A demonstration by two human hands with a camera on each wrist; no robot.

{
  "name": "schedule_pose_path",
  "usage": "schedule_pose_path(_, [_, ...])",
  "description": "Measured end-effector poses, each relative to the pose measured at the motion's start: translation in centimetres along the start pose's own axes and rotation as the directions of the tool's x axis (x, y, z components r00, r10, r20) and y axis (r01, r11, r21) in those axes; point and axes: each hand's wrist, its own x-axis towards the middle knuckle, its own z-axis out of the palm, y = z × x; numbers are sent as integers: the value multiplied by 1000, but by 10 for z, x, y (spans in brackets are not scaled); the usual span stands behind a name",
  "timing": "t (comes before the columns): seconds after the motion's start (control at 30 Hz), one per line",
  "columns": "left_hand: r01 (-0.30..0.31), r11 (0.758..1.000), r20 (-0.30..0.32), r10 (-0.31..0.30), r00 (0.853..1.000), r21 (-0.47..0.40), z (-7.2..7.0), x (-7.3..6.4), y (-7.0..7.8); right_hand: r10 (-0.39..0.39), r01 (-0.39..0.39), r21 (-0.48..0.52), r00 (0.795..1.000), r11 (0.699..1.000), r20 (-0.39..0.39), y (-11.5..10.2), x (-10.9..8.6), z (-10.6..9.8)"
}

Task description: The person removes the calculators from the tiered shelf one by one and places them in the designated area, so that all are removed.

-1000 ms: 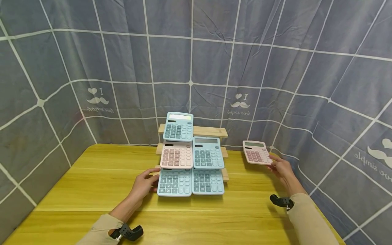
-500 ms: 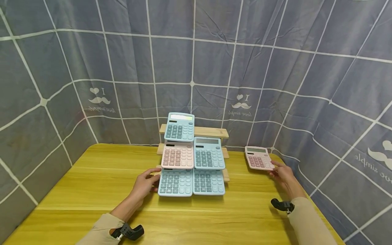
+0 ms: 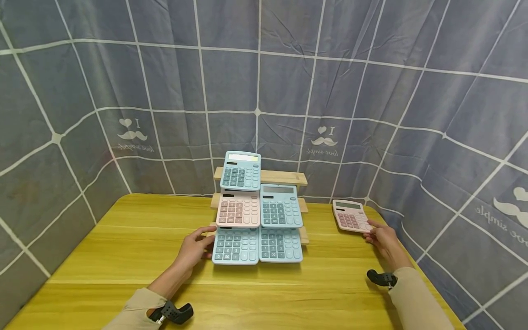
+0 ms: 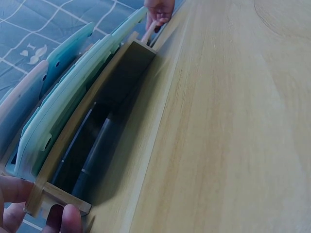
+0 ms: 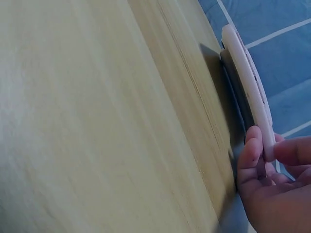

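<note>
Pinching pink calculator (image 3: pixel 349 217) by one corner with right hand (image 3: pixel 382 238), hence risking a slip; gripping wooden rack (image 3: pixel 283 177) with left hand (image 3: pixel 193 246).

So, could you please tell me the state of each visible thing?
Left hand, holding the wooden rack.
Right hand, pinching the off-rack pink calculator.
Off-rack pink calculator, held by one corner; screen grey.
Wooden rack, standing, bearing five calculators.
Top blue calculator, leaning; screen bright.
Middle blue calculator, leaning; screen grey.
Racked pink calculator, leaning; screen covered.
Lower left blue calculator, screen covered.
Lower right blue calculator, screen covered.
</note>
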Motion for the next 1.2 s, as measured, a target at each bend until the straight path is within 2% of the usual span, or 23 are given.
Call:
schedule_pose_path(0.13, [0, 1000, 1, 0, 1000, 1, 0, 1, -1, -9, 9, -25, 1000, 1000, -10, 2, 0, 0])
schedule_pose_path(0.3, [-1, 1000, 5, 1, 1000, 1, 0, 1, -2, -1, -1, -34, 998, 999, -61, 5, 0, 1])
schedule_pose_path(0.63, [3, 1000, 5, -3, 1000, 10, 0, 2, -2, 8, -4, 28, 988, 1000, -157, 13, 2, 3])
schedule_pose_path(0.87, [-1, 1000, 7, 1, 1000, 3, -1, 2, -1, -10, 15, 31, 989, 999, -144, 16, 3, 5])
schedule_pose_path(1.2, [-2, 1000, 10, 2, 1000, 4, -1, 2, -1, -26, 31, 25, 984, 999, -179, 17, 3, 8])
